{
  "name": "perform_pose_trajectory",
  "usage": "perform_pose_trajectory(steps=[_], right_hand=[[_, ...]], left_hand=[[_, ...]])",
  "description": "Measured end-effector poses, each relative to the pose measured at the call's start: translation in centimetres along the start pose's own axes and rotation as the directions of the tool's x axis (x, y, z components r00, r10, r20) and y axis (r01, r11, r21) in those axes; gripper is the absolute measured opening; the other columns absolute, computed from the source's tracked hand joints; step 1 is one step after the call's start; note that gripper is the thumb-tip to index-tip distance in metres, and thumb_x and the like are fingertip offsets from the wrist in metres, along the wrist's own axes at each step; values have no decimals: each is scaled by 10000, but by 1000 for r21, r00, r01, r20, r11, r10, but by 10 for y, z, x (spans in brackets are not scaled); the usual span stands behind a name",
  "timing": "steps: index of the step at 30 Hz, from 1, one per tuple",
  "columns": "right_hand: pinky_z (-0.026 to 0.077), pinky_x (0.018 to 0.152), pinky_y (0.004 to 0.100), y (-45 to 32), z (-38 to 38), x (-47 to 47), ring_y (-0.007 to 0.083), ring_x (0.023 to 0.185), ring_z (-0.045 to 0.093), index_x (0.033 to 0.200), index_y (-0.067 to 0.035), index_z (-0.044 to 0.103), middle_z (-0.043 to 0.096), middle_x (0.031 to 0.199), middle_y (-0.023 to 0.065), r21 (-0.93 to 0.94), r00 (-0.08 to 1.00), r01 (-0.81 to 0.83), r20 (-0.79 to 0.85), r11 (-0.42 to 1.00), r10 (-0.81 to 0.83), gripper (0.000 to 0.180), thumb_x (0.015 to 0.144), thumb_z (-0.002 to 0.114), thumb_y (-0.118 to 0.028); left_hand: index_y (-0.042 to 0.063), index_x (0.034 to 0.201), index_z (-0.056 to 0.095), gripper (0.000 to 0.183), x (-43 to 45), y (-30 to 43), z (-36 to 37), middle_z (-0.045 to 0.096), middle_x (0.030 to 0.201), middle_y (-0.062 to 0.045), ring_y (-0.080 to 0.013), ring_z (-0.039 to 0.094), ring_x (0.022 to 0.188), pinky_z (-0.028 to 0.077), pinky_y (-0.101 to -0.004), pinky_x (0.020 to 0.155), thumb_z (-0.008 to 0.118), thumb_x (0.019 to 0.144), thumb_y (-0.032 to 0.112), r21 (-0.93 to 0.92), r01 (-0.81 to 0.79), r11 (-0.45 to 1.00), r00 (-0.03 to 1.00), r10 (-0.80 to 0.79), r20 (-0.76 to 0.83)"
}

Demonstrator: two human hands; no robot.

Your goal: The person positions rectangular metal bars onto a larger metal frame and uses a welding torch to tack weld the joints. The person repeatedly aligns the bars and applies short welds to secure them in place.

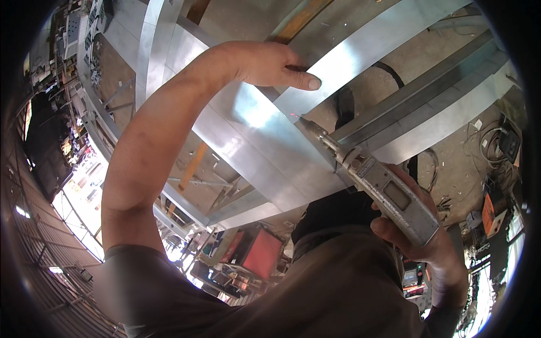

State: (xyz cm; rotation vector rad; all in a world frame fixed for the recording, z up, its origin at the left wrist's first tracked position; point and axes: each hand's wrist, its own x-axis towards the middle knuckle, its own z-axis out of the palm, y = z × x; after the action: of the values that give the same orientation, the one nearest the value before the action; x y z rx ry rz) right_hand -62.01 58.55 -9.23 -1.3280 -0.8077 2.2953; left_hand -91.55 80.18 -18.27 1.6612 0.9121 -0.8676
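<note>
A scuffed grey handheld laser welding gun (391, 196) lies in my right hand (416, 249), its nozzle pointing up and left. Small red light spots show by the tip, close to the joint between a wide flat metal beam (270, 152) and a narrower metal bar (363, 46). My left hand (274, 67) grips the narrower bar near that joint. Its thumb presses on the top face, while the other fingers are mostly hidden. Both metal pieces have a bright brushed surface that reflects light.
A curved metal frame member (444, 114) runs along the right. Coiled cables (490, 143) lie on the floor at far right, near an orange object (490, 215). Below the frame, a red-sided cabinet or box (262, 253) stands left of my body.
</note>
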Motion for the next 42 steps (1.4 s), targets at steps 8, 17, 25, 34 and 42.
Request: perform_pose_trajectory(steps=[8, 17, 25, 34, 42], right_hand=[[463, 1033, 308, 12, -4, -10, 163, 1205, 612, 1569, -7, 371, 658, 1318, 113, -62, 1000, -1, 27, 998, 2, 822, 896, 825, -136], [468, 1047, 316, 20, -5, -19, 186, 1205, 625, 1557, 23, 372, 655, 1327, 136, -131, 996, 87, 1, 988, -88, 833, 878, 835, -116], [462, 1046, 302, 22, -3, -23, 164, 1197, 620, 1553, 27, 382, 664, 1319, 112, -43, 991, 131, -19, 990, -132, 821, 875, 832, -84], [465, 1033, 308, 16, -1, -12, 156, 1192, 613, 1553, -8, 401, 658, 1309, 103, -63, 1000, 2, 26, 998, 0, 783, 895, 816, -98], [490, 1000, 302, 20, 1, -4, 161, 1143, 653, 1547, -22, 420, 694, 1272, 103, -11, 1000, 7, -16, 1000, -7, 775, 893, 823, -124]], left_hand=[[76, 1415, 601, 838, -1, -6, 11, 709, 1111, -136, -232, 679, 931, 527, -397, 901, 549, 944, 767, -111, 20, 994, 999, -24, -35], [87, 1439, 577, 838, 0, -11, 13, 691, 991, -96, -191, 637, 831, 517, -372, 832, 530, 954, 769, -91, 53, 994, 999, -54, -5], [80, 1463, 555, 899, -2, -5, 10, 706, 1070, -123, -207, 665, 915, 522, -385, 886, 496, 940, 809, -47, 82, 996, 996, -81, 29], [67, 1505, 521, 963, -6, -1, 8, 691, 1273, -180, -267, 676, 1105, 508, -399, 1001, 492, 922, 833, -65, 75, 995, 997, -72, 39], [43, 1496, 522, 984, -3, -7, 12, 698, 1244, -172, -261, 684, 1073, 525, -390, 976, 495, 916, 837, -69, 57, 996, 998, -56, 18]])
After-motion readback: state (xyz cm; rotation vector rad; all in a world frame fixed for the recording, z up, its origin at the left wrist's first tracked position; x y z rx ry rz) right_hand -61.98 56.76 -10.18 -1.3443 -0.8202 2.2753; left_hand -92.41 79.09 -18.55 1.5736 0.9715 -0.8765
